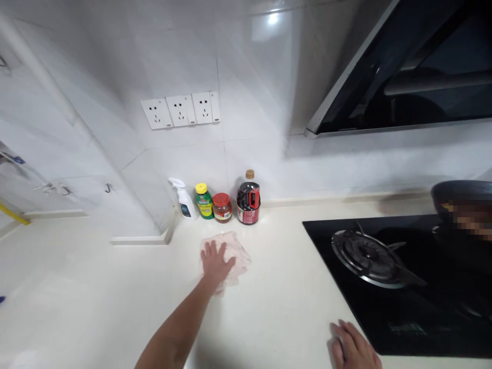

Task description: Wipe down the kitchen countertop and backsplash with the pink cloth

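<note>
My left hand (216, 264) lies flat on a pale pink cloth (235, 251), fingers spread, pressing it against the white countertop (277, 287). The cloth is spread out with loose folds, and part of it is hidden under the palm. Just behind it, along the wall, stand a white spray bottle (186, 202), a green bottle with a yellow cap (205, 203), a red-lidded jar (222, 209) and a dark bottle with a red handle (248, 205). My right hand (354, 346) rests on the counter's front part by the cooktop's edge, fingers loosely extended, holding nothing.
On the right is a black glass gas cooktop (400, 318) with a burner (369, 256). A dark pan (461, 192), partly blurred out, sits at its far right. A range hood (403, 92) overhangs it. Wall sockets (180, 110) are above the bottles; a wall corner (146, 225) juts out left.
</note>
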Available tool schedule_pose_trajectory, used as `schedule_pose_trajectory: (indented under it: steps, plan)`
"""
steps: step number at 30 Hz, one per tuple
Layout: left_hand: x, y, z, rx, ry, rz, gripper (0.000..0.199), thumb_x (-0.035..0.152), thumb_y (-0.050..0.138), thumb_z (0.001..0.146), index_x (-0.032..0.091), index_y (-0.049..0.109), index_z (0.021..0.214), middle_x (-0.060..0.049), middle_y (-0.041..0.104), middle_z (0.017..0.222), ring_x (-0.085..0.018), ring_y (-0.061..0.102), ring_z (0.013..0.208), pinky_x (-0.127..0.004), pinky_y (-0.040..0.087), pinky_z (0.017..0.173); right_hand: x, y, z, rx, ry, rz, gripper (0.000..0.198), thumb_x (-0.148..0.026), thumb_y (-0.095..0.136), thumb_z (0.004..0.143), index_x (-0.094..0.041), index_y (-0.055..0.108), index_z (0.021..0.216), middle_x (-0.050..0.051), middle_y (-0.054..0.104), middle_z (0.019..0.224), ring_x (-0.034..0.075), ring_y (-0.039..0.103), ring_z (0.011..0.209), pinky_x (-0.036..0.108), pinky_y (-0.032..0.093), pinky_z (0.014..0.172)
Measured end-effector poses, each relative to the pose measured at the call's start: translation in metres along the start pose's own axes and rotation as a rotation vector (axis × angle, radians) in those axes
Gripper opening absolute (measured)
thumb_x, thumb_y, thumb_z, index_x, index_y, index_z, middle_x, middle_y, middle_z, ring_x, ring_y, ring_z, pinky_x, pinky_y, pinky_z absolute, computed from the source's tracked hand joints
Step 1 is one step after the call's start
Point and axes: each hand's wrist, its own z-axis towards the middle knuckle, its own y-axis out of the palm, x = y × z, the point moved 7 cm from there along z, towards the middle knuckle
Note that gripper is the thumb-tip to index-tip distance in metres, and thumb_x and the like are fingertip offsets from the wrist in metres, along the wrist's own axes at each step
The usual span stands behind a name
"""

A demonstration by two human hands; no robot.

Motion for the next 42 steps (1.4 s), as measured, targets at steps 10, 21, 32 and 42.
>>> schedule_pose_trajectory:
  steps: [10, 21, 32, 42]
  plan:
    - [-0.030, 0.008, -0.111, 0.056, 0.029, 0.123, 0.072, 0.061, 0.051, 0.090, 0.031, 0.045, 0.154, -0.011, 0.034, 0.166, -0.044, 0.018, 0.155, -0.064, 0.016, 0.121, -0.013, -0.011, 0.009, -0.040, 0.058, 0.021, 0.036, -0.039, 0.037, 0.098, -0.020, 0.061, 0.117, 0.014, 0.058, 0.134, 0.031, 0.050, 0.130, 0.051, 0.040, 0.108]
    - [0.146, 0.037, -0.219, -0.493, 0.712, -0.246, 0.085, 0.076, 0.037, 0.089, 0.033, 0.024, 0.162, -0.005, -0.003, 0.172, -0.039, -0.009, 0.158, -0.068, -0.003, 0.124, -0.011, -0.010, 0.009, -0.032, 0.013, 0.050, 0.032, -0.032, 0.039, 0.097, -0.020, 0.059, 0.120, 0.013, 0.059, 0.133, 0.028, 0.049, 0.131, 0.048, 0.038, 0.111]
    - [0.117, 0.042, -0.131, -0.190, 0.549, -0.105, 0.076, 0.068, 0.058, 0.085, 0.038, 0.042, 0.154, -0.005, 0.021, 0.171, -0.039, 0.013, 0.158, -0.062, 0.011, 0.126, -0.017, -0.013, 0.016, -0.050, 0.073, 0.043, 0.031, -0.026, 0.038, 0.098, -0.020, 0.061, 0.118, 0.012, 0.060, 0.132, 0.027, 0.048, 0.132, 0.048, 0.038, 0.110]
    - [0.211, 0.053, -0.052, -0.263, 0.416, -0.047, 0.083, 0.071, 0.042, 0.089, 0.028, 0.033, 0.160, -0.010, 0.012, 0.173, -0.043, 0.001, 0.158, -0.065, 0.004, 0.124, -0.018, -0.016, 0.021, -0.035, 0.094, 0.094, 0.029, -0.023, 0.043, 0.097, -0.022, 0.063, 0.117, 0.009, 0.061, 0.132, 0.028, 0.049, 0.132, 0.050, 0.040, 0.109]
